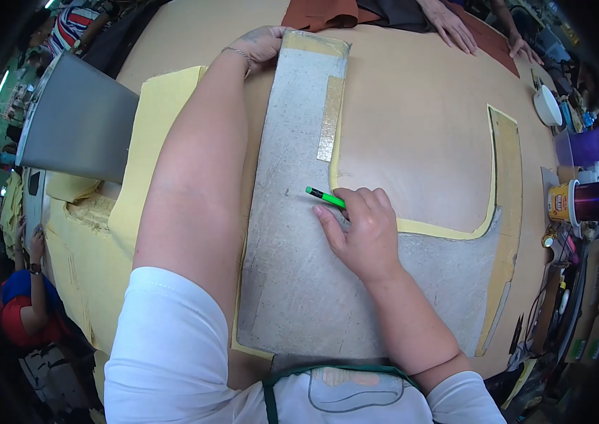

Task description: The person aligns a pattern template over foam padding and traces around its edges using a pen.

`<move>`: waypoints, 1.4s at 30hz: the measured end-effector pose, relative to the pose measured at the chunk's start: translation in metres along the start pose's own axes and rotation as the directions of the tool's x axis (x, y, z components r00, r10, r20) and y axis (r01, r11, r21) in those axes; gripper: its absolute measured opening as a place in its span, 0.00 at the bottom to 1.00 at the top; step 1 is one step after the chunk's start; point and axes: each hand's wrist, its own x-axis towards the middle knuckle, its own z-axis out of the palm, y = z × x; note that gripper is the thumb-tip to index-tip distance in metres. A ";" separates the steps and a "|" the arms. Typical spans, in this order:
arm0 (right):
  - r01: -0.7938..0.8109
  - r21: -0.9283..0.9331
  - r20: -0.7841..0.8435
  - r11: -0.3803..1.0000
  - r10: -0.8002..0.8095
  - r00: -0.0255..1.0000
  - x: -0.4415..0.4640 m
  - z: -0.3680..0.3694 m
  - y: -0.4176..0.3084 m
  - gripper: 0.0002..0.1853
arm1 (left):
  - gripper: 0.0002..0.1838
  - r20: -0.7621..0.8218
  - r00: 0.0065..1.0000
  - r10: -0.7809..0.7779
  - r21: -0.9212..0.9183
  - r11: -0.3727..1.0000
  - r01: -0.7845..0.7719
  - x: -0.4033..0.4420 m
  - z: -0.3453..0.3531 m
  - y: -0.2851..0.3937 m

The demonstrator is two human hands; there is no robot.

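A large grey U-shaped template (299, 283) with taped edges lies over yellow material (448, 232), whose edge shows along the inner curve. At the far end of the template's long left arm, my left hand (264, 44) touches its top corner; the fingertips are partly hidden, so their grip is unclear. My right hand (370, 230) rests over the template near the inner corner, fingers curled round a green pencil (326, 197). The pencil's black and green end points left.
Yellow sheets (154, 120) and a grey metal box (80, 116) stand at left. Another person's hands (451, 28) rest on brown material at the top. A white bowl (547, 106), a yellow tub (561, 203) and tools line the right edge. A person in red and blue is at lower left.
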 end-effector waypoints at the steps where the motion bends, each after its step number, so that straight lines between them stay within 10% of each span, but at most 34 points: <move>1: 0.000 0.008 -0.004 1.000 0.000 1.000 0.000 0.000 0.001 0.12 | 0.15 -0.012 0.999 0.043 0.078 0.996 -0.042 -0.005 0.007 0.004; 4: -0.010 0.035 0.010 0.999 0.009 1.000 0.000 0.001 0.001 0.12 | 0.17 -0.051 0.993 0.106 0.437 0.896 -0.073 -0.021 0.025 0.020; 5: -0.023 0.039 0.026 0.999 0.022 0.999 0.000 0.000 0.001 0.11 | 0.19 -0.109 0.994 0.007 0.112 0.994 0.005 -0.010 0.021 0.011; 8: -0.050 0.045 0.058 0.998 0.048 0.997 0.001 -0.001 0.000 0.11 | 0.18 0.049 0.975 0.215 0.672 0.715 -0.192 -0.010 0.013 0.007; 12: -0.069 0.042 0.067 0.997 0.066 0.996 0.001 0.000 0.000 0.11 | 0.16 -0.048 0.990 0.131 0.781 0.623 -0.045 -0.021 0.014 0.017; 18: -0.089 0.049 0.076 0.995 0.085 0.993 0.001 0.001 -0.001 0.12 | 0.15 -0.126 0.990 0.061 0.547 0.837 0.018 -0.006 0.005 0.000; 27: -0.072 0.036 0.069 0.997 0.070 0.995 0.002 0.001 -0.002 0.12 | 0.26 -0.346 0.922 -0.175 0.540 0.766 0.348 -0.017 0.000 0.021; 36: -0.068 0.018 0.069 0.998 0.066 0.995 0.000 0.003 0.000 0.13 | 0.16 -0.328 0.943 -0.058 0.169 0.978 0.119 0.037 -0.004 -0.023; 42: -0.098 0.035 0.089 0.995 0.095 0.992 0.001 0.002 0.000 0.13 | 0.17 -0.314 0.944 -0.103 0.526 0.809 0.263 0.031 -0.006 -0.006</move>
